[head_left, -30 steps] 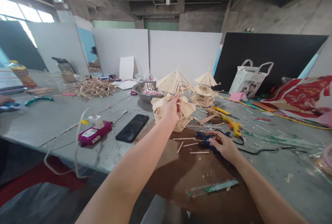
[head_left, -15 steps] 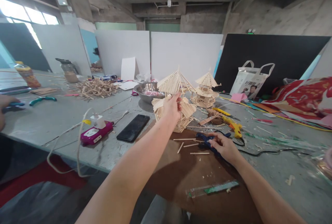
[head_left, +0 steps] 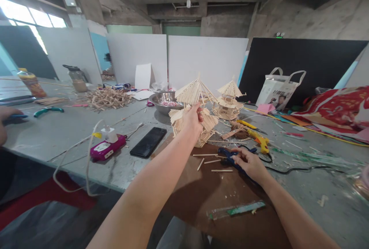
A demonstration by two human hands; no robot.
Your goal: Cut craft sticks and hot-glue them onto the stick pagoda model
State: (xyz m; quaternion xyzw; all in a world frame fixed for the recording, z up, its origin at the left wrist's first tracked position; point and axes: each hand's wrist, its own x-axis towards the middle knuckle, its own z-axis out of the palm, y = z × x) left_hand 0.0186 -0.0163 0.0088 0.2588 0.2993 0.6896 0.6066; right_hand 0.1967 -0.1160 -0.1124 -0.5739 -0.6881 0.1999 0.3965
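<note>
My left hand (head_left: 190,120) is closed on a pagoda model made of wooden sticks (head_left: 193,108), which it holds upright above the brown board (head_left: 213,191). My right hand (head_left: 248,163) rests on the board with its fingers curled over a blue-handled tool (head_left: 227,153). A few loose sticks (head_left: 215,160) lie on the board between the two hands. A second, smaller stick pagoda (head_left: 229,101) stands just behind the first.
A yellow glue gun (head_left: 258,137) and its black cord lie right of the models. A steel bowl (head_left: 165,101), a black phone (head_left: 148,142), a pink device with white cables (head_left: 107,147) and a heap of sticks (head_left: 105,98) sit left. Another person's hand (head_left: 5,120) holds pliers at far left.
</note>
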